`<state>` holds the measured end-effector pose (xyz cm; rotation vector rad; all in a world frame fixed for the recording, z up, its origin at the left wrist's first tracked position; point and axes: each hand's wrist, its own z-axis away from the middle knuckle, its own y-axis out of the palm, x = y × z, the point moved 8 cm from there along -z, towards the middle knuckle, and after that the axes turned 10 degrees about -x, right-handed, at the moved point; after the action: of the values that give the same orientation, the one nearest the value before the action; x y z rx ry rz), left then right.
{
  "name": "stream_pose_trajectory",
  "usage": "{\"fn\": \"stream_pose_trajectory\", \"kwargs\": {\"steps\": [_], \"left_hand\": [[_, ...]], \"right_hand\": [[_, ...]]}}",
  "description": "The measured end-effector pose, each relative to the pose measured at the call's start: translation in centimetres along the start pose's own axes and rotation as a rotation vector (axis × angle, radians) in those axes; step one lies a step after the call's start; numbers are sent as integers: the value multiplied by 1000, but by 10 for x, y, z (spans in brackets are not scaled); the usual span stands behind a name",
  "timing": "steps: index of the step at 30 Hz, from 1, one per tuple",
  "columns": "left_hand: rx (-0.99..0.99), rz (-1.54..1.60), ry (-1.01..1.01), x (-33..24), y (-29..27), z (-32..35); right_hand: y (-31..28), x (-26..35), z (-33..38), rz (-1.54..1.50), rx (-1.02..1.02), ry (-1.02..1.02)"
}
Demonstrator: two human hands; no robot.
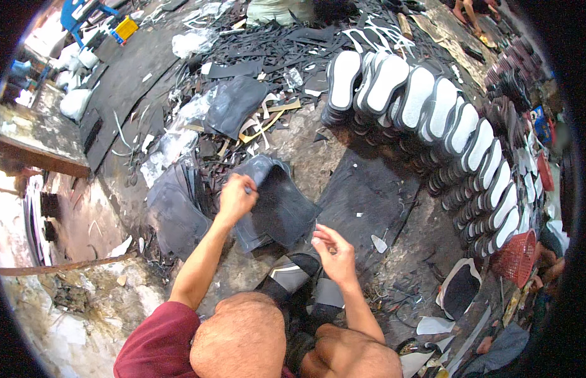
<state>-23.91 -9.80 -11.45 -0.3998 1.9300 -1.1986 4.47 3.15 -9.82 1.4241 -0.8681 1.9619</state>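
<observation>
Black sheets [281,211] are laid near both hands, presumably for reach; the left hand's [237,200] fingers are curled, the right hand's [336,253] loosely bent; any pinch cannot be told.

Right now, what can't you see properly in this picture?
In the head view:
- What the left hand might be gripping: the hand itself covers it.
- Most of each lower sole in the stacks: the white-topped soles hide them.
- The rest of the person at top right: cut off by the picture's edge.
</observation>
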Motion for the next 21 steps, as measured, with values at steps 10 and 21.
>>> {"fn": "stream_pose_trajectory", "kwargs": {"steps": [10,21], "left_hand": [[393,888,351,-151,-44,48],[155,645,110,-132,32,-6]], "right_hand": [[-107,-45,-8,-637,-203,309],[-190,-46,-4,699,-881,-216]]}}
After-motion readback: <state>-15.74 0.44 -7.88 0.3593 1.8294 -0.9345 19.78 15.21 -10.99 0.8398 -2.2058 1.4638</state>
